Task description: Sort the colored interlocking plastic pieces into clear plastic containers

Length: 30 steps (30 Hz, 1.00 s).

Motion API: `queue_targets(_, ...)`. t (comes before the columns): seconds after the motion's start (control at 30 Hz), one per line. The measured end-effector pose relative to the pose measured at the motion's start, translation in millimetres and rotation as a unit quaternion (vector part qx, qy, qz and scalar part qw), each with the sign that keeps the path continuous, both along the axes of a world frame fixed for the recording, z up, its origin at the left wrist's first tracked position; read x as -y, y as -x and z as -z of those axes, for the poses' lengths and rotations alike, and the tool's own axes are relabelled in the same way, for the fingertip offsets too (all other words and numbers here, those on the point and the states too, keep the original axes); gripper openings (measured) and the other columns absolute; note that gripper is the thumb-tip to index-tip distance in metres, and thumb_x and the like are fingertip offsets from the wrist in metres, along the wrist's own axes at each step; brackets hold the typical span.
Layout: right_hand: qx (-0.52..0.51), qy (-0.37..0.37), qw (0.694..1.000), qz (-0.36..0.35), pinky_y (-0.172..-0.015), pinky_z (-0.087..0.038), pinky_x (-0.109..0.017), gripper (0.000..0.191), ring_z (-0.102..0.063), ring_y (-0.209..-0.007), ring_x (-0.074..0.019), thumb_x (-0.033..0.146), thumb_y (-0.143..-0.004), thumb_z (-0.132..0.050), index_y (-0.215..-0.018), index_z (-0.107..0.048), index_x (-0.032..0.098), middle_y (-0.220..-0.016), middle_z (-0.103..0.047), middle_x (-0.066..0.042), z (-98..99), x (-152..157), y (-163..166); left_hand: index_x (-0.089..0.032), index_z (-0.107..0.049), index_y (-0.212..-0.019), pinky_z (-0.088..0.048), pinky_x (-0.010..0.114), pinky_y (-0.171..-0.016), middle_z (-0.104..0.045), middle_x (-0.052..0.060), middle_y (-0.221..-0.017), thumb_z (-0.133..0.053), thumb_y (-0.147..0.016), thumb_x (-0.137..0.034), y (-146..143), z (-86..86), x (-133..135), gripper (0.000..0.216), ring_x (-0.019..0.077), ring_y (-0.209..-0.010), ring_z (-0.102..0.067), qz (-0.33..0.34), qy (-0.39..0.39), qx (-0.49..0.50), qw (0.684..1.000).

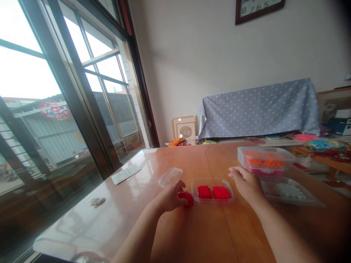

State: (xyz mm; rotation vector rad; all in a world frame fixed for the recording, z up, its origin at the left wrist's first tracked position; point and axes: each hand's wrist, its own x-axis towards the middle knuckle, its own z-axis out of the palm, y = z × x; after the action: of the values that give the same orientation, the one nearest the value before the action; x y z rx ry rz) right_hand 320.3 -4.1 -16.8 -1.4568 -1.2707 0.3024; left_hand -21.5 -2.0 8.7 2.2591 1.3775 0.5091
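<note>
My left hand (170, 197) is curled around a red toothed plastic piece (187, 197) on the wooden table (208, 233), just left of a clear plastic container (212, 181). Inside that container lie two red pieces (213, 192) side by side. The container's clear lid (170, 176) rests on the table behind my left hand. My right hand (246, 183) hovers at the container's right rim, fingers loosely bent and apart, nothing in it.
A lidded clear box with orange and pink pieces (264, 160) stands behind my right hand. Another clear tray with white pieces (287, 190) lies to the right. A white card (126, 173) lies near the window. A covered sofa (257, 107) stands at the back.
</note>
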Motion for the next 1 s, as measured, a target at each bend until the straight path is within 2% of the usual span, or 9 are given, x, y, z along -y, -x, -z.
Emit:
queue_targets(0.1,-0.002,0.001,1.000,-0.001,-0.078,-0.049,-0.032,0.036,-0.072,-0.088,-0.0243,0.056,-0.090,-0.053,-0.088,-0.071,0.025,-0.089,-0.079,-0.004,-1.2,1,0,-0.021,-0.058,-0.114,-0.054,0.031,-0.077,-0.066,0.006,-0.108,-0.073,-0.068,-0.020,2,-3.5,-3,0.049,0.0212,-0.093,-0.065,-0.008,-0.020,0.039,0.999)
queue_targets(0.27,-0.006,0.001,1.000,-0.004,-0.079,-0.048,-0.033,0.036,-0.072,-0.088,-0.0244,0.057,-0.091,-0.052,-0.088,-0.070,0.026,-0.088,-0.079,-0.004,-0.8,1,0,-0.023,-0.056,-0.109,-0.052,0.032,-0.082,-0.065,0.005,-0.109,-0.073,-0.071,-0.020,-13,-21.3,-7,0.042,0.0195,-0.095,-0.064,0.026,-0.128,0.087,0.988)
queue_targets(0.33,-0.006,0.001,1.000,-0.007,-0.079,-0.049,-0.033,0.037,-0.072,-0.087,-0.0241,0.058,-0.091,-0.051,-0.089,-0.070,0.026,-0.088,-0.079,-0.003,0.0,0,0,-0.023,-0.056,-0.108,-0.052,0.032,-0.082,-0.067,0.005,-0.107,-0.075,-0.071,-0.024,-27,-28.4,-6,0.041,0.0203,-0.095,-0.063,0.033,-0.145,0.072,0.986)
queue_targets(0.47,-0.006,-0.002,1.000,-0.012,-0.081,-0.049,-0.032,0.037,-0.072,-0.086,-0.0236,0.057,-0.091,-0.052,-0.089,-0.070,0.026,-0.086,-0.079,-0.003,0.2,-1,-1,-0.025,-0.058,-0.111,-0.050,0.033,-0.082,-0.069,0.004,-0.105,-0.076,-0.070,-0.029,-59,-35.7,-4,0.045,0.0227,-0.095,-0.064,0.034,-0.133,0.004,0.991)
queue_targets(0.6,-0.012,0.002,1.000,-0.007,-0.081,-0.049,-0.032,0.035,-0.072,-0.087,-0.0228,0.056,-0.091,-0.052,-0.089,-0.070,0.026,-0.086,-0.079,-0.002,-2.9,0,0,-0.026,-0.062,-0.108,-0.047,0.040,-0.092,-0.071,0.004,-0.104,-0.079,-0.067,-0.034,-81,-35.0,-6,0.045,0.0269,-0.100,-0.064,0.034,-0.111,-0.076,0.990)
queue_targets(0.77,-0.017,0.002,1.000,-0.005,-0.080,-0.049,-0.032,0.034,-0.073,-0.089,-0.0233,0.055,-0.091,-0.052,-0.089,-0.071,0.026,-0.088,-0.079,-0.002,-7.6,3,2,-0.025,-0.065,-0.104,-0.042,0.046,-0.098,-0.072,0.005,-0.107,-0.078,-0.067,-0.034,-89,-29.3,-11,0.040,0.0304,-0.105,-0.062,0.033,-0.113,-0.123,0.985)
queue_targets(0.87,-0.016,0.000,1.000,-0.002,-0.079,-0.049,-0.033,0.035,-0.073,-0.089,-0.0247,0.055,-0.091,-0.052,-0.089,-0.071,0.026,-0.088,-0.079,-0.003,-9.0,4,2,-0.025,-0.067,-0.102,-0.043,0.046,-0.098,-0.073,0.005,-0.108,-0.077,-0.070,-0.034,-86,-26.8,-11,0.035,0.0310,-0.105,-0.063,0.031,-0.118,-0.106,0.987)
queue_targets(1.0,-0.012,-0.007,1.000,0.000,-0.077,-0.050,-0.033,0.035,-0.073,-0.087,-0.0262,0.055,-0.090,-0.052,-0.088,-0.071,0.025,-0.087,-0.080,-0.005,-9.6,4,2,-0.023,-0.068,-0.102,-0.049,0.037,-0.087,-0.073,0.006,-0.108,-0.068,-0.079,-0.029,-71,-25.0,-10,0.023,0.0267,-0.100,-0.065,0.041,-0.114,-0.033,0.992)
